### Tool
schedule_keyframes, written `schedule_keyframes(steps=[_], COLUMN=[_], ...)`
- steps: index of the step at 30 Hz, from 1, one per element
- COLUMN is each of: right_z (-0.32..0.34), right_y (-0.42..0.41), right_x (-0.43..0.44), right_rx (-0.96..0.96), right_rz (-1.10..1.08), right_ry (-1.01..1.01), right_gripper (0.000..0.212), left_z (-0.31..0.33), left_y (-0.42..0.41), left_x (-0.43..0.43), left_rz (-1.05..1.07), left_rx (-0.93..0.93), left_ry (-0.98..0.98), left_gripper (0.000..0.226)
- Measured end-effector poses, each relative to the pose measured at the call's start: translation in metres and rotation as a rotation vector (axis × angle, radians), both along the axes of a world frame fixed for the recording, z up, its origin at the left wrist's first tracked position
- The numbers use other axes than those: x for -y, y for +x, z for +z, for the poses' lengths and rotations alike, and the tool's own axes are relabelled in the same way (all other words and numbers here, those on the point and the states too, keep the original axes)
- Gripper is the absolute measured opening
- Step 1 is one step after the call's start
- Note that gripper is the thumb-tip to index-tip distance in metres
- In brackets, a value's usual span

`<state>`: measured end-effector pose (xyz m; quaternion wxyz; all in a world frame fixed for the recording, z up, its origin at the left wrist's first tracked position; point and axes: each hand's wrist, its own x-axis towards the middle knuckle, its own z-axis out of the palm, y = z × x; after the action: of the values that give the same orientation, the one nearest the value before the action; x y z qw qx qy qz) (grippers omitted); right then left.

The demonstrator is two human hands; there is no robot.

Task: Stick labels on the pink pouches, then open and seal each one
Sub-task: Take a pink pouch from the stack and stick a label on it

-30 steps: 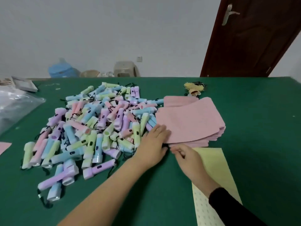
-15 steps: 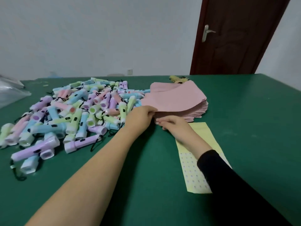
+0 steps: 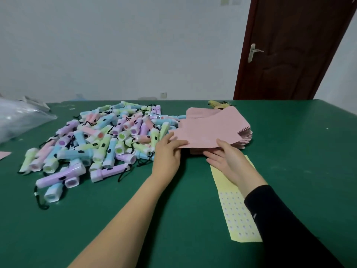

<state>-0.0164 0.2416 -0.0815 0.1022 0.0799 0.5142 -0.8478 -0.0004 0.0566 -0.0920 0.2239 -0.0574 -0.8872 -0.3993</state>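
My left hand (image 3: 167,153) pinches the near corner of the top pink pouch (image 3: 208,130). My right hand (image 3: 229,161) holds its edge too, thumb on top, fingers under.

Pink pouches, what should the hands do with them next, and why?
Probably lift the top pouch clear of the stack and lay it on the green table beside the label sheet. The left hand and right hand pinch its near edge, raised off the stack, and no label shows on it.
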Motion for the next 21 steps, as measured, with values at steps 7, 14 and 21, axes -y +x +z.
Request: schedule_keyframes(steps=[7,14,21], right_z=[-0.002,0.005,0.036], right_y=[-0.008,0.0,0.029], right_x=[-0.008,-0.013,0.02], right_rx=[-0.036,-0.056,-0.506], right_rz=[-0.239,-0.254,-0.278], right_ry=[-0.084,-0.086,0.012], right_gripper=[0.016,0.018,0.036], left_z=[-0.007,-0.004,0.023], left_y=[0.005,0.015,0.032], left_x=[0.001,0.005,0.01], left_rz=[0.026,0.138,0.079], left_rx=[-0.077,-0.06,-0.101], left_ry=[0.064,0.071,0.149], left_gripper=[0.054,0.057,0.059])
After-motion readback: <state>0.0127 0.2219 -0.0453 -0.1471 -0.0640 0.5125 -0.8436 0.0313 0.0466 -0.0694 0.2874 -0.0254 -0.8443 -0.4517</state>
